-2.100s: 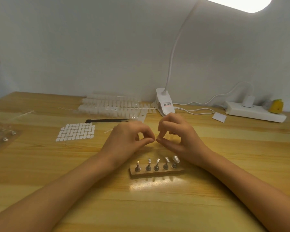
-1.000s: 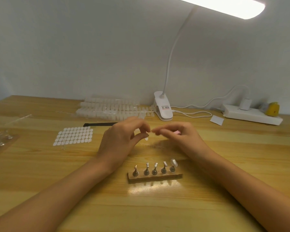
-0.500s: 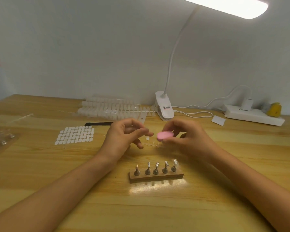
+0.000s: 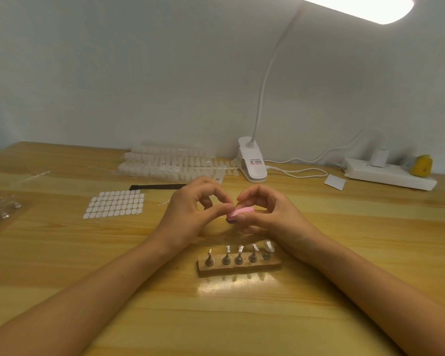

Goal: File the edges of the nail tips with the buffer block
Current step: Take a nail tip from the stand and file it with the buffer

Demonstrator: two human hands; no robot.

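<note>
- Hands meet above the table, just beyond the stand; both forearms come in from the near edge.
- Left hand: thumb and forefinger are pinched tight right at the block's left end. The nail tip between them is hidden by the fingertips. The other fingers curl loosely above.
- Right hand: it grips the block with the thumb under it and the curled fingers over its far edge.
- Block: small, pink and flat, with rounded ends. A darker, purplish underside shows at its near-left end.
- Its long axis runs from near-left to far-right and lies almost level. The left end points at the left fingertips, and the right end is buried in the right hand.
- Stand: a low wooden bar lies crosswise nearest the camera, with five metal pegs upright in a row. The rightmost peg carries a clear tip.
- Stickers: a grid of white ovals lies left of the hands.
- Bag: clear plastic at the far left edge holds small metal bits.
- Strip: thin and black, it lies just beyond the stickers.
- Card: small and white, it lies at the right.
- Racks: rows of pale tips are stacked by the wall.
- Lamp: a white clamp base sits right of the racks, and its neck curves up to a lit head.
- Power strip: white, at the far right, with a yellow object beside it.
</note>
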